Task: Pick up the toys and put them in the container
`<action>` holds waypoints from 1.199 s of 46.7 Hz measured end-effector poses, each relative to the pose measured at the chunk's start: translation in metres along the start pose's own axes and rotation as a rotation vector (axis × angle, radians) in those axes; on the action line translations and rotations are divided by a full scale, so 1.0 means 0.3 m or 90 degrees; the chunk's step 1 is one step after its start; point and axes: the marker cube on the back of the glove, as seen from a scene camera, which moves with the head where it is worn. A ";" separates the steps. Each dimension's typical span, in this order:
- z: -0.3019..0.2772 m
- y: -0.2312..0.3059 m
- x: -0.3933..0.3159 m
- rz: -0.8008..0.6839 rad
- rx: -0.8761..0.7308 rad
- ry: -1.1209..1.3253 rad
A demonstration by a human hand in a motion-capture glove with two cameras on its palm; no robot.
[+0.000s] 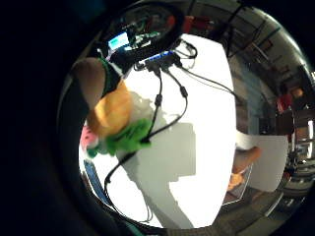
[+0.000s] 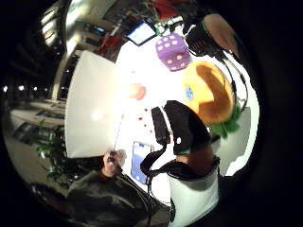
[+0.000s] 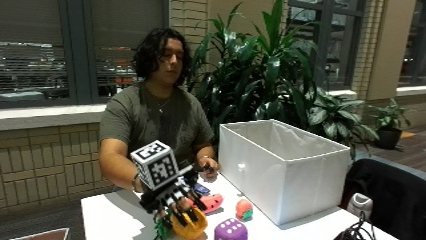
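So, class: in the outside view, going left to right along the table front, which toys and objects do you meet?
Gloved right hand gripping the orange plush toy → purple dice → white container.

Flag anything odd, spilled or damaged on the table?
Nothing stands out. The white fabric bin stands upright; the purple die, pink toy and small orange toy lie beside it. The gloved right hand grips an orange-and-green plush.
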 end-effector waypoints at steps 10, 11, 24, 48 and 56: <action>0.182 -0.038 -0.025 0.006 -0.036 0.014; 0.182 -0.037 -0.027 0.002 -0.018 0.014; -0.101 -0.013 -0.151 -0.138 0.143 -0.026; -0.575 0.045 -1.300 -0.423 0.168 -0.097; -0.460 0.007 -1.259 -0.434 -0.018 -0.013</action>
